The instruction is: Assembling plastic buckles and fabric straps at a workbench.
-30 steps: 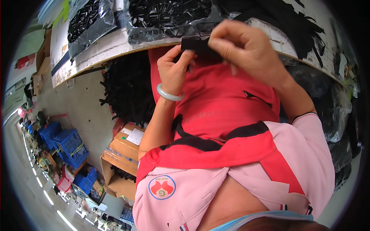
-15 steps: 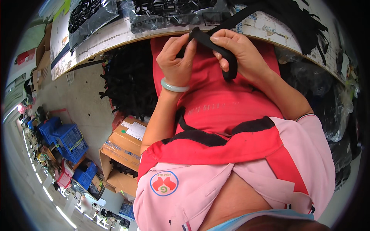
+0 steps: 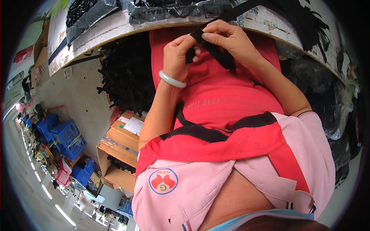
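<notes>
A black webbing strap point(image 3: 220, 56) runs between my hands above the red apron point(image 3: 219, 90). My left hand point(image 3: 178, 54), with a pale bangle on its wrist, pinches the strap's end between thumb and fingers; any small part tucked in there is hidden. Close beside it, my right hand point(image 3: 230, 39) grips the same strap with thumb and forefinger near that end. A loop of the strap hangs down below the right fingers. Its far length leads up over the table edge toward a pile of black straps point(image 3: 304, 25).
Plastic bags of small black parts point(image 3: 152, 11) lie on the worn white table point(image 3: 110, 36). Black strips point(image 3: 125, 77) hang in a mass below its left side. Open cardboard boxes point(image 3: 119, 144) and blue crates point(image 3: 68, 138) stand at left. Dark plastic bags point(image 3: 320, 92) fill the right.
My right hand has moved up and left to the strap's end, closer to the left hand. My left hand has turned and sunk slightly. The hanging loop has shifted left.
</notes>
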### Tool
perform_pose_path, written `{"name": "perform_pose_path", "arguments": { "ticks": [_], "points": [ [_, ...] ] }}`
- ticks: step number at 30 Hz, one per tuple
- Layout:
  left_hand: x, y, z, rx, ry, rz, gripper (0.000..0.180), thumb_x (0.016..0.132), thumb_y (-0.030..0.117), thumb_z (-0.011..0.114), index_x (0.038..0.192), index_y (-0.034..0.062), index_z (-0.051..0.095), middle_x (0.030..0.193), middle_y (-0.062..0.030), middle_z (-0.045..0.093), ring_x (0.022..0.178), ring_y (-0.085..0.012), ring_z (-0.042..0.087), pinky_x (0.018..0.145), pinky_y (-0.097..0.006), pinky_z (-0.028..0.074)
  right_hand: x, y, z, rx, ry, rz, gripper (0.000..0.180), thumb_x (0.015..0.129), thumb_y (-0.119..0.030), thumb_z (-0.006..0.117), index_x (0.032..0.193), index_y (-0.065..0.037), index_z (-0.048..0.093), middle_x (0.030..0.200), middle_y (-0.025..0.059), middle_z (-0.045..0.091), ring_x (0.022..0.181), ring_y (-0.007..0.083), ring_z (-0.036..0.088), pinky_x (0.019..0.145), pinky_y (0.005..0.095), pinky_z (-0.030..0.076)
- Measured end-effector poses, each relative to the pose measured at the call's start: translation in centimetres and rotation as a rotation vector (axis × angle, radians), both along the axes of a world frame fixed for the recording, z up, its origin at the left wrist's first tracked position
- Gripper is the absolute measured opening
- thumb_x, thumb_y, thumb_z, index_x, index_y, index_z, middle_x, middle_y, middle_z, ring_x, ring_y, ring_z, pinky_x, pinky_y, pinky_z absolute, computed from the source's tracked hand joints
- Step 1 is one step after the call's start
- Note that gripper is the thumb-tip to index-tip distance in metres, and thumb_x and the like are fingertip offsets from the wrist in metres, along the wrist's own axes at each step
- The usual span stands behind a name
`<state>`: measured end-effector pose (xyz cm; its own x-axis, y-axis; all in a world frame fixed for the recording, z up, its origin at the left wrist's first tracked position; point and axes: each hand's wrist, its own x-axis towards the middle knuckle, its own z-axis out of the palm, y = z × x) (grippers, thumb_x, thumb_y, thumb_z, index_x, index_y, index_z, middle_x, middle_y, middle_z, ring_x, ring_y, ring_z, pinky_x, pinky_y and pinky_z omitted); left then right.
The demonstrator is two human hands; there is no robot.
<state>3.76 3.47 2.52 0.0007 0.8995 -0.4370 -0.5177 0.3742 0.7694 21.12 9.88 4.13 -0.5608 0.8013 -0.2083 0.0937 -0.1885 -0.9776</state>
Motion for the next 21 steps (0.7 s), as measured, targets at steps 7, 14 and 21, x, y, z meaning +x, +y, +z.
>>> {"name": "perform_pose_path", "arguments": {
  "ticks": [7, 14, 21],
  "points": [
    [0.5, 0.1, 1.0, 0.198, 0.106, 0.225, 0.018, 0.086, 0.009, 0.068, 0.097, -0.0056, 0.068, 0.079, -0.0092, 0.067, 0.06, -0.0129, 0.061, 0.047, -0.023, 0.045, 0.4, -0.3, 3.9, 0.381, -0.018, 0.017, 0.015, 0.087, -0.015, 0.067, 0.085, -0.001, 0.062, 0.073, -0.0013, 0.055, 0.064, 0.0054, 0.049, 0.056, 0.0189, 0.038],
    [1.6, -0.9, 0.7, 0.357, 0.356, 0.236, 0.018, 0.085, 0.004, 0.069, 0.101, -0.0039, 0.069, 0.074, -0.0063, 0.067, 0.059, -0.0097, 0.059, 0.051, -0.02, 0.044, 0.9, 0.1, 2.5, -0.151, -0.194, 0.175, 0.024, 0.088, -0.025, 0.067, 0.074, -0.006, 0.06, 0.06, -0.0042, 0.051, 0.051, 0.0026, 0.044, 0.046, 0.0197, 0.033],
    [0.4, -1.6, 0.5, 0.376, 0.327, 0.138, 0.012, 0.084, 0.0, 0.068, 0.096, -0.0022, 0.07, 0.076, -0.0035, 0.064, 0.06, -0.0069, 0.057, 0.051, -0.019, 0.043, 0.4, 0.1, 1.3, -0.556, 0.111, 0.139, 0.021, 0.092, -0.03, 0.062, 0.09, -0.009, 0.06, 0.062, -0.0058, 0.051, 0.045, 0.0008, 0.042, 0.04, 0.0153, 0.03]
  ]
}}
